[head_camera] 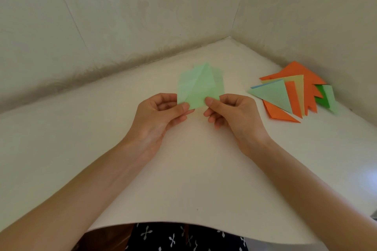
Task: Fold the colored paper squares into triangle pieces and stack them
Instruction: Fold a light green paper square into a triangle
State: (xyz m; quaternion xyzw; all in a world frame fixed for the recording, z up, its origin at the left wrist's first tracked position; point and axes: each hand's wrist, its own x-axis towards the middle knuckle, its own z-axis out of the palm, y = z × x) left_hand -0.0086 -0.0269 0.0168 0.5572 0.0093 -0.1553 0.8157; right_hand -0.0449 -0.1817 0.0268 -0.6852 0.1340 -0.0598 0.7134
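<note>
Both hands are working over the centre of the white table (183, 169), palms facing each other.

1. L hand (161, 114) is pinching the lower-left edge of the light green paper (199, 85) btwn thumb and curled fingers. The thumb tip is lying on the near face of the sheet.
2. R hand (230, 112) is pinching the lower-right edge of the same sheet, thumb on the near face w/ the other fingers curled behind and below.
3. The paper is standing up from the two pinch points, away from the person and clear of the table. It is partly folded: a diagonal crease is running across it, and overlapping layers are showing at the top and R side.
4. The stack of folded triangle pcs (293, 93) is lying on the table to the R, well apart from the hands and near the wall corner. Orange, light green, yellow and dark green pcs are overlapping there in a loose fan, w/ a blue edge showing under the top green pc.

A dark patterned garment (183, 238) is showing below the near table edge.
</note>
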